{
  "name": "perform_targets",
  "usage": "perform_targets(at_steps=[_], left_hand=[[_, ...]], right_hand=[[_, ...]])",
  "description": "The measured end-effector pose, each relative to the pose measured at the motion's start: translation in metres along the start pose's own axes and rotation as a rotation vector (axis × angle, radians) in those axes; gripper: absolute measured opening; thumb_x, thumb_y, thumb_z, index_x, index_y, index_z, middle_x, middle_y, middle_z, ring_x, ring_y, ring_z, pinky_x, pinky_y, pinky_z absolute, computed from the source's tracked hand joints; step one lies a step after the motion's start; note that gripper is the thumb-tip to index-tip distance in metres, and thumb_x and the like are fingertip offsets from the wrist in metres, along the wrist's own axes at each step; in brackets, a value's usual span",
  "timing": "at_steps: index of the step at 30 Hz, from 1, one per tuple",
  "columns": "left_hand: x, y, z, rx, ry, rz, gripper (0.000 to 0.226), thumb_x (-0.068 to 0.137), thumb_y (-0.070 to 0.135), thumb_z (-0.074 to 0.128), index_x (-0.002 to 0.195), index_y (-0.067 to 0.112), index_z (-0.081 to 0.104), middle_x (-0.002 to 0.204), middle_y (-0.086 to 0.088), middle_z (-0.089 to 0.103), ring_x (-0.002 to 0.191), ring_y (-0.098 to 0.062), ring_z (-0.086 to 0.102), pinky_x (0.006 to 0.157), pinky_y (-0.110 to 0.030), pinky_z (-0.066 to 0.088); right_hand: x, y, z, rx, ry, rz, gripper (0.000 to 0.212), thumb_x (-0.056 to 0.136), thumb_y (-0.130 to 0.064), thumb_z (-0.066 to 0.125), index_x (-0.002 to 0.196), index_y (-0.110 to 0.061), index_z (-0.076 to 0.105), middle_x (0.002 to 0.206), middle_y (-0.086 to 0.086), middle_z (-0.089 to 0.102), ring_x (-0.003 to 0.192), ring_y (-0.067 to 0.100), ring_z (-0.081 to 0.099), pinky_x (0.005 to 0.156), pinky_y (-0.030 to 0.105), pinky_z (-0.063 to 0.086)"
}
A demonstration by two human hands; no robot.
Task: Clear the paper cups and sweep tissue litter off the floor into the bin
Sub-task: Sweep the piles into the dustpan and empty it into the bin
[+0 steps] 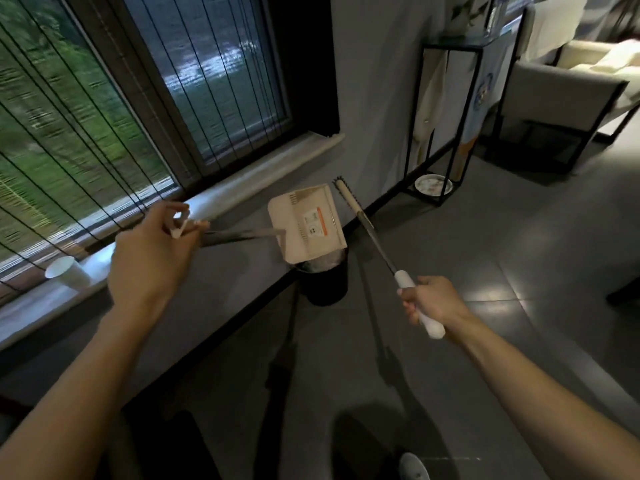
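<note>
My left hand [152, 251] grips the end of a long metal handle whose beige dustpan [306, 226] is tipped up over the black bin [327, 284] by the wall. My right hand [433, 301] holds the white grip of the broom [372, 233], whose brush head points up and away, just right of the dustpan. A white paper cup [67, 273] lies on its side on the window sill [242, 178], left of my left hand. No tissue litter shows on the floor.
A black metal-frame stand [446, 123] with a plate [433, 185] at its base stands against the wall to the right. Beyond it is a light sofa [568, 81]. Grey tiled floor spreads to the right. My shoe tip [414, 467] shows at the bottom.
</note>
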State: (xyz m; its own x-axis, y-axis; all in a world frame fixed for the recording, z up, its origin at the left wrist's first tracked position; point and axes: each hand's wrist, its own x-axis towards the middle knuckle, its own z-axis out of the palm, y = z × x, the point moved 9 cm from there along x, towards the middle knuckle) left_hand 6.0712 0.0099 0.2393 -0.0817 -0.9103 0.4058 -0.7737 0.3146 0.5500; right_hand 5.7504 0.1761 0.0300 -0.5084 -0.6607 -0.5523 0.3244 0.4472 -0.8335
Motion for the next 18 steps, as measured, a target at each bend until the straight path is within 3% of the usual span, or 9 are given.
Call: perform_targets(at_steps=[2, 3, 5, 8, 13, 18], left_hand=[[0.006, 0.005, -0.01, -0.033, -0.023, 0.019, 0.033, 0.084, 0.036, 0.068, 0.112, 0.02, 0.063, 0.103, -0.013, 0.067, 0.097, -0.031, 0.06, 0.076, -0.035, 0.042], [0.008, 0.009, -0.013, -0.046, -0.033, 0.029, 0.033, 0.083, 0.036, 0.068, 0.111, 0.02, 0.063, 0.103, -0.014, 0.067, 0.096, -0.031, 0.06, 0.076, -0.035, 0.042], [0.009, 0.015, -0.008, -0.06, -0.055, 0.051, 0.033, 0.082, 0.035, 0.07, 0.111, 0.02, 0.064, 0.104, -0.013, 0.067, 0.097, -0.03, 0.06, 0.078, -0.035, 0.043], [0.011, 0.032, 0.019, -0.049, -0.118, 0.107, 0.032, 0.083, 0.033, 0.069, 0.112, 0.02, 0.064, 0.105, -0.01, 0.067, 0.1, -0.029, 0.061, 0.078, -0.033, 0.042], [0.029, 0.064, 0.097, -0.035, -0.264, 0.176, 0.035, 0.086, 0.034, 0.066, 0.116, 0.017, 0.061, 0.107, -0.008, 0.068, 0.097, -0.028, 0.062, 0.074, -0.031, 0.044], [0.061, 0.098, 0.195, 0.049, -0.425, 0.199, 0.038, 0.088, 0.039, 0.061, 0.12, 0.019, 0.056, 0.113, -0.008, 0.066, 0.097, -0.028, 0.063, 0.079, -0.038, 0.05]], right_hand=[[-0.005, -0.016, -0.005, 0.013, -0.011, -0.003, 0.018, 0.09, 0.008, 0.053, 0.108, 0.005, 0.055, 0.06, 0.01, 0.046, 0.038, 0.011, 0.04, 0.033, 0.015, 0.033], [-0.007, -0.023, -0.009, 0.031, -0.007, -0.004, 0.008, 0.09, 0.008, 0.053, 0.095, 0.004, 0.056, 0.054, 0.009, 0.046, 0.034, 0.01, 0.04, 0.032, 0.015, 0.033], [-0.01, -0.035, -0.019, 0.061, 0.007, 0.012, 0.009, 0.089, 0.009, 0.051, 0.084, 0.004, 0.055, 0.049, 0.009, 0.047, 0.029, 0.008, 0.038, 0.032, 0.013, 0.032], [-0.011, -0.048, -0.032, 0.107, 0.013, 0.054, 0.009, 0.09, 0.008, 0.047, 0.085, 0.006, 0.053, 0.063, 0.01, 0.046, 0.03, 0.007, 0.038, 0.031, 0.012, 0.032], [0.024, -0.057, -0.058, 0.219, 0.011, 0.159, 0.014, 0.094, 0.004, 0.039, 0.102, 0.0, 0.05, 0.064, 0.006, 0.04, 0.027, 0.005, 0.036, 0.028, 0.013, 0.03], [0.085, -0.073, -0.084, 0.222, 0.05, 0.215, 0.014, 0.093, 0.008, 0.036, 0.086, 0.002, 0.047, 0.061, 0.005, 0.037, 0.023, 0.007, 0.034, 0.027, 0.012, 0.029]])
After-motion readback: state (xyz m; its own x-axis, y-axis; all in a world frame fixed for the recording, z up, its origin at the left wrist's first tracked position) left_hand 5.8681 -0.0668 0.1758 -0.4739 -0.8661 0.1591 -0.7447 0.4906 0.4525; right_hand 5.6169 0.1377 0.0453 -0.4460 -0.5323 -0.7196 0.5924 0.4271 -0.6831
